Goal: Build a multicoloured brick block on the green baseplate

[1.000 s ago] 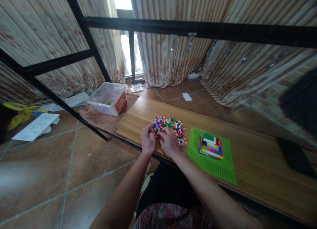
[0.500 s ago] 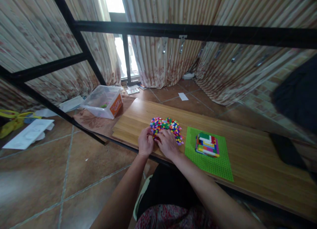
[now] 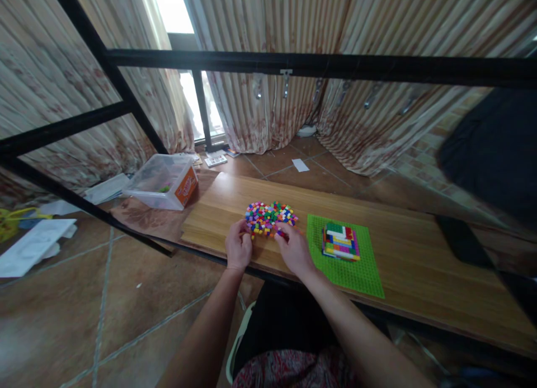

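A heap of small multicoloured toy bricks (image 3: 268, 216) lies on the wooden tabletop. At its left edge, my left hand (image 3: 239, 247) rests with curled fingers; anything in them is too small to make out. My right hand (image 3: 294, 248) is at the heap's near right side, thumb and fingertips closed around what looks like a small dark red or purple brick. To the right of it, a green studded baseplate (image 3: 371, 268) carries a block of stacked bricks (image 3: 340, 242) in many colours, with white, green and red pieces on top.
A clear plastic box (image 3: 157, 192) with an orange label and something green inside stands beyond the table's left end. Black metal bars (image 3: 235, 59) cross above the table (image 3: 419, 265). A dark flat object (image 3: 464, 240) lies at the right. Curtains hang behind.
My hands have moved apart: the right has drawn back from the heap's middle toward its right side, uncovering bricks. The whole view has shifted slightly.
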Tool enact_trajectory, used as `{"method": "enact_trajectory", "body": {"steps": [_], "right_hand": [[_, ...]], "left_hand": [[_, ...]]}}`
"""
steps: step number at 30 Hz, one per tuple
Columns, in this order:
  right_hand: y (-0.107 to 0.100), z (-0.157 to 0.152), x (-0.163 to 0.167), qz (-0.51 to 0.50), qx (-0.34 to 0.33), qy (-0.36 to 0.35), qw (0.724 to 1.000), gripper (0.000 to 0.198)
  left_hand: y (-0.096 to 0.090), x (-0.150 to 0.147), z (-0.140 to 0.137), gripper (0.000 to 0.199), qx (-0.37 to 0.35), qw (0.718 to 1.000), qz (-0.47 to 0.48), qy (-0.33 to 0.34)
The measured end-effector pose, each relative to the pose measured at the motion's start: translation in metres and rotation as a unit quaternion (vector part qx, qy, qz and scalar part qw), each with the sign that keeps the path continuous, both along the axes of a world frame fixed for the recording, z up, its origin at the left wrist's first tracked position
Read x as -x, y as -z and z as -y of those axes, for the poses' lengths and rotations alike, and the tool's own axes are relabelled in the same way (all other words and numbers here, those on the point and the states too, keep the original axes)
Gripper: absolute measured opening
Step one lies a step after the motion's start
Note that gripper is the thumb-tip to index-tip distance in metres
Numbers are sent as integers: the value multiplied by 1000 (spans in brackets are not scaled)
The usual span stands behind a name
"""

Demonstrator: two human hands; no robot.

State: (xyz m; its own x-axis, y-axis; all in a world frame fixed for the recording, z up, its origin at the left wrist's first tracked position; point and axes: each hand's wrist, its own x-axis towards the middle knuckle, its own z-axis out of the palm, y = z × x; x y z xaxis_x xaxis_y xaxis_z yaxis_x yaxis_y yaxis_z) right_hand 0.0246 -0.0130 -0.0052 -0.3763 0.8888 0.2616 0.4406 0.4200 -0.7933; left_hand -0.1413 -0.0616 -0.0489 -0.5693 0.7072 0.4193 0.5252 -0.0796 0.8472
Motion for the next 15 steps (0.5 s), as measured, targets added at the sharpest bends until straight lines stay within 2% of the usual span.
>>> {"method": "enact_trajectory", "body": {"steps": [4,9,12,15], "right_hand": [[-8,-10,-17,-67,103,20,992,21],[-9,-24,-20,-184,220,13,958,20],[-7,-31,-15,-177,233,26,956,19],[-6,-38,-9,-104,213,41,971,17]], "left_hand": [[-2,-1,0,34,1,1000,5,-1],[-6,-3,0,29,0,1000,21,-3],[-8,-4,0,28,3,1000,17,-4],[-8,-4,1,28,6,1000,16,-5]]}}
